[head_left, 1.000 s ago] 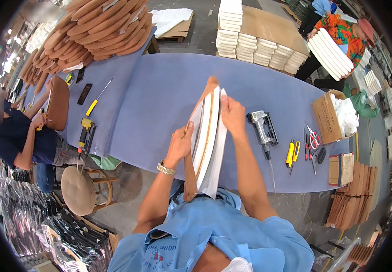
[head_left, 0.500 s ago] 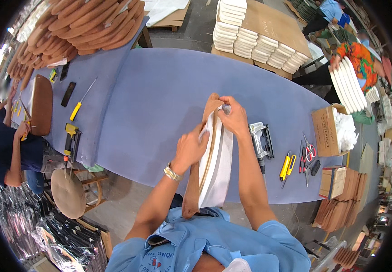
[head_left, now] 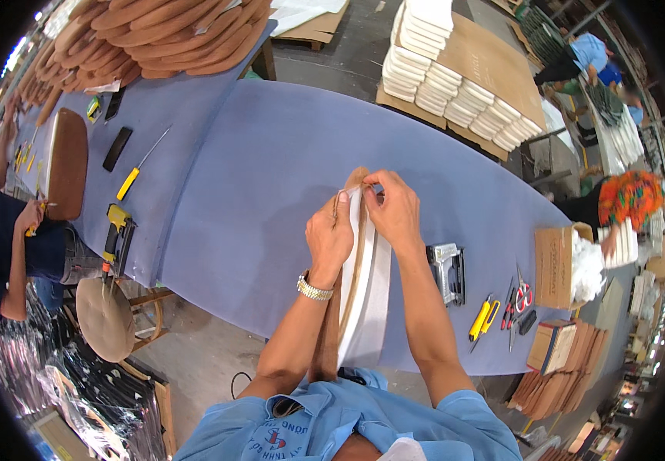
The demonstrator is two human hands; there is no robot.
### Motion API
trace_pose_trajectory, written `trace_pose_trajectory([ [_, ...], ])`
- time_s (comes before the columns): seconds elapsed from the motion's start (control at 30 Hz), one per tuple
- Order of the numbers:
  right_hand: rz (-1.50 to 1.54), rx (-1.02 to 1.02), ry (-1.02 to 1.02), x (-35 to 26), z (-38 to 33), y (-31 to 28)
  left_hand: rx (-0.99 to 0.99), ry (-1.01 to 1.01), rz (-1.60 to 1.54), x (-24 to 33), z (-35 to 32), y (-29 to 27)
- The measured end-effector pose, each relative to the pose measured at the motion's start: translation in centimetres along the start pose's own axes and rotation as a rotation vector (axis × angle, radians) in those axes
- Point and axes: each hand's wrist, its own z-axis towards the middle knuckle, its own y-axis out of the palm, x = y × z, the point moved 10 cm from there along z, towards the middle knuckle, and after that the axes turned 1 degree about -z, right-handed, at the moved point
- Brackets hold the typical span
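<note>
An upholstered pad (head_left: 357,296) stands on edge between my arms, its near end against my shirt. Brown fabric covers its left side, a white layer shows along the middle, and pale cloth lies on the right. My left hand (head_left: 328,240) is closed on the brown fabric edge near the far end, thumb up. Opposite it, my right hand (head_left: 395,213) pinches the fabric at the far tip between thumb and fingers. The two hands are close together, and the fingers hide part of the edge. A silver staple gun (head_left: 446,273) lies right of my right forearm.
Yellow cutters (head_left: 485,319), scissors (head_left: 524,293) and a box of white stuffing (head_left: 554,267) sit at the right of the blue table (head_left: 271,161). Leftward are a yellow screwdriver (head_left: 128,184), another staple gun (head_left: 117,230) and a co-worker. Brown pads (head_left: 186,34) are piled far left.
My left hand has moved up along the pad toward its far end, closer to my right hand. The view has shifted slightly. The person in orange at the right has bent lower with the white pads.
</note>
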Motion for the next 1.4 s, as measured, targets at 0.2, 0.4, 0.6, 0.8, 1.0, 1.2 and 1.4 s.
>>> trace_pose_trajectory([
  [0.2, 0.190, 0.003, -0.082, -0.6, 2.0, 3.4, 0.058, 0.076, 0.010, -1.1, 1.6, -2.2],
  [0.4, 0.556, 0.088, 0.281, 6.2, 2.4, 5.8, 0.113, 0.189, -0.210, 0.9, 1.2, 0.7],
  [0.6, 0.813, 0.144, 0.293, 7.0, 1.3, 5.5, 0.098, 0.260, -0.229, 1.3, 0.7, 2.1],
  [0.8, 0.898, 0.091, 0.210, 3.1, 3.9, 6.0, 0.283, 0.269, -0.288, 2.2, 0.7, -0.1],
  [1.0, 0.906, 0.088, 0.104, 0.6, 4.5, 9.2, 0.157, 0.140, -0.438, -0.7, 3.6, -2.9],
  [1.2, 0.904, 0.090, 0.087, 1.3, 4.9, 9.9, 0.223, 0.154, -0.368, 0.2, 5.1, -4.0],
  [1.4, 1.150, 0.070, 0.116, 2.1, 3.5, 11.3, 0.342, 0.342, -0.238, -0.5, 4.1, -3.6],
])
